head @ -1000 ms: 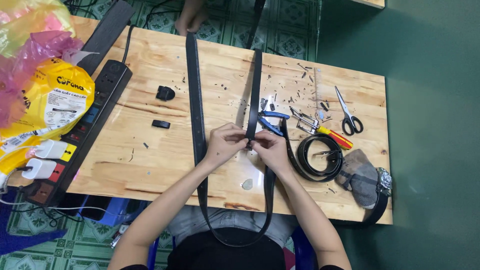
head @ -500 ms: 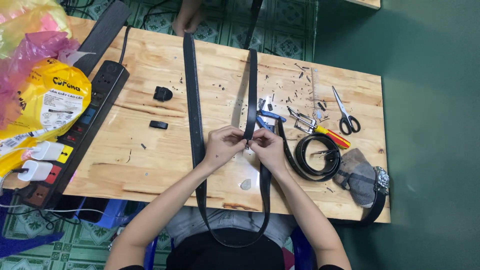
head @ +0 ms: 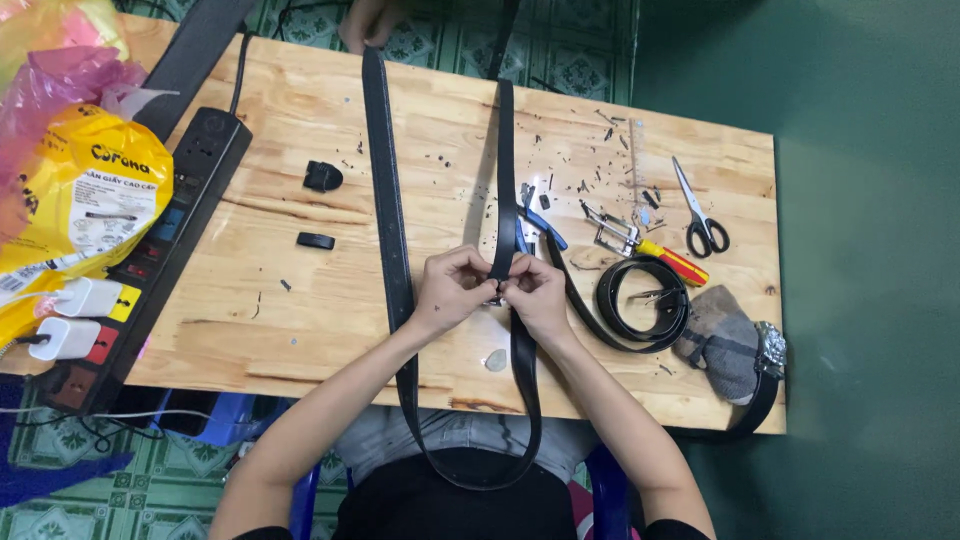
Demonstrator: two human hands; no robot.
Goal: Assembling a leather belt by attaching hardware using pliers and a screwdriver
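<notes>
The wooden table (head: 300, 330) carries a long black belt (head: 385, 180) that runs up both sides and loops down off the near edge into the person's lap. The right run of the belt passes between both hands at table centre. The left hand (head: 452, 290) pinches this run from its left, fingers closed on the strap. The right hand (head: 540, 292) grips it from the right, fingertips meeting the left hand's. A coiled belt (head: 640, 305) lies just right; scissors (head: 700, 215) sit further off.
</notes>
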